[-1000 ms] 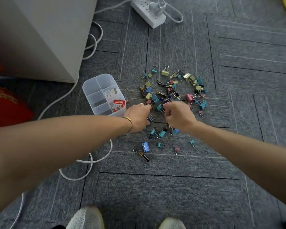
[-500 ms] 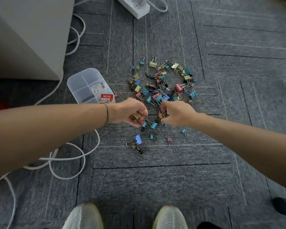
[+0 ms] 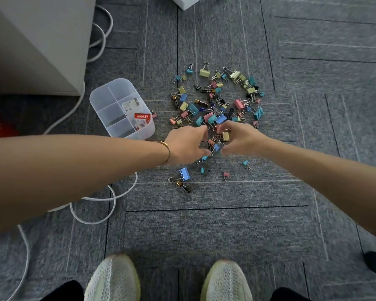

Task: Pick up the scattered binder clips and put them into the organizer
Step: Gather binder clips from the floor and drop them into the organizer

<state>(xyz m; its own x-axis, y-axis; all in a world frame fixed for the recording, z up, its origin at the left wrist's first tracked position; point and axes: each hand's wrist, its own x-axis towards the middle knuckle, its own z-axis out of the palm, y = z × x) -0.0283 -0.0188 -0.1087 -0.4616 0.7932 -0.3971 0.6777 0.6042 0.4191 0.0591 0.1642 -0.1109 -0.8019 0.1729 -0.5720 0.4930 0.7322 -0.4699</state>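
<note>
Both hands, the left hand [image 3: 188,145] and right hand [image 3: 240,139], curled over the near edge of the scattered multicoloured metal binder clips [image 3: 215,101], apparently raking clips together, just right of the clear compartmented plastic organizer [image 3: 100,98]; whether either actually gripped a clip was hidden.

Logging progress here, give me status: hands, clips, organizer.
Left hand and right hand both down in the binder clips, grips hidden. Organizer holds no clips. Batteries mixed in.

The binder clips [image 3: 217,101] lie scattered on the floor [image 3: 226,224]. The organizer [image 3: 122,109] stands at their 9 o'clock side, just beside them. Both hands [image 3: 215,142] meet at the pile's 6 o'clock edge.
</note>
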